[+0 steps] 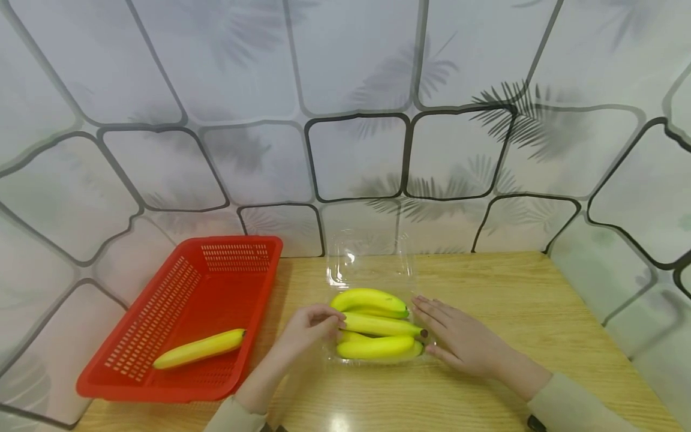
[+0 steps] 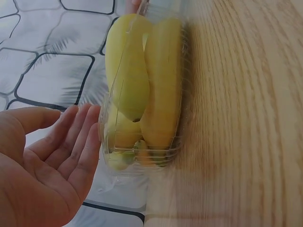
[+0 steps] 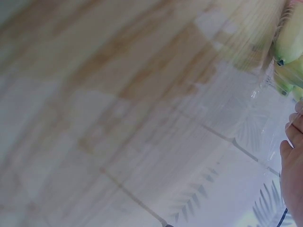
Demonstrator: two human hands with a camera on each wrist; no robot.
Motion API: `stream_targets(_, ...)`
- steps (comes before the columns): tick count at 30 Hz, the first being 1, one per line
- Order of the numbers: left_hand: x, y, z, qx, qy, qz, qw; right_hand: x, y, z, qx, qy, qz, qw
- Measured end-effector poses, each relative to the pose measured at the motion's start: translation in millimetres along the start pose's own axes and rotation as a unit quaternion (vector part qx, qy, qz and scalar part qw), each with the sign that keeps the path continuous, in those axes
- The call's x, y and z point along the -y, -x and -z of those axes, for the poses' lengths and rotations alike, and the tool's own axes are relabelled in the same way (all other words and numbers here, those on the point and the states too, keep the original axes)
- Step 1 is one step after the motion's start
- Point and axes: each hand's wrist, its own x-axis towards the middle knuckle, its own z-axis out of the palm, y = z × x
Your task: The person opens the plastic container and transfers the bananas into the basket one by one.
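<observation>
Several yellow bananas (image 1: pixel 372 348) lie side by side in a clear plastic clamshell box (image 2: pixel 105 130), its lid (image 1: pixel 369 264) standing raised at the back. One banana (image 1: pixel 382 326) rests on top in the middle, dark stem end to the right. At the box's left side is my left hand (image 1: pixel 309 327), fingertips right at the rim. The left wrist view shows those fingers loosely extended, palm bare. My right hand (image 1: pixel 466 339) lies along the box's right side, fingers straight and nothing in its grasp; only part of it appears in the right wrist view.
To the left stands a red plastic basket (image 1: pixel 264 312) with slotted walls, and a single yellow banana (image 1: pixel 200 349) lies inside it. The wooden table (image 1: pixel 486 276) meets a patterned backdrop (image 1: pixel 356 156) behind the box and on both sides.
</observation>
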Motion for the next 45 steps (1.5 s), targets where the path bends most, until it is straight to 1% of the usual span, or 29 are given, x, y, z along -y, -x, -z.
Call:
stream_targets(3, -0.2, -3.0, -0.6, -0.010, 0.009, -0.004, 0.9999, 0.0, 0.3, -0.5, 0.002, -0.001, -0.001, 1.0000)
stream_targets(5, -0.4, -5.0, -1.0, -0.019, 0.006, -0.011, 0.9998, -0.1, 0.5, -0.8, 0.002, -0.002, -0.001, 1.0000)
stream_targets(8, -1.0, -8.8, -1.8, -0.036, 0.003, -0.009, 0.9993, -0.4, 0.6, -1.1, 0.000, -0.002, 0.001, 1.0000)
stream_targets(11, -2.0, -13.4, -3.0, -0.063, -0.005, -0.002, 0.9980, -0.6, 0.4, -1.2, 0.000, -0.004, 0.001, 1.0000)
stream_targets(15, -1.9, -19.9, -4.9, -0.099, -0.003, 0.013, 0.9950, -0.8, 0.2, -1.3, -0.003, -0.004, 0.001, 1.0000)
stream_targets(19, -0.1, -25.3, -5.7, -0.118, 0.005, 0.015, 0.9929, -1.4, -0.4, -1.2, -0.006, -0.003, 0.003, 1.0000)
stream_targets(27, 5.5, -34.1, -5.6, -0.135, -0.007, 0.011, 0.9907, -2.2, -0.5, -2.3, -0.010, 0.002, 0.010, 0.9999)
stream_targets(36, 12.2, -40.3, -7.1, -0.147, -0.036, 0.004, 0.9885, -2.3, 0.0, -2.8, -0.009, -0.005, 0.009, 0.9999)
stream_targets(41, 10.0, -40.6, -9.4, -0.150, -0.049, -0.011, 0.9874, -2.2, 0.1, -2.6, -0.009, -0.001, 0.010, 0.9999)
stream_targets(45, 10.0, -42.0, -10.7, -0.150, -0.063, -0.008, 0.9867, -2.1, 0.0, -2.0, -0.009, 0.001, 0.012, 0.9999)
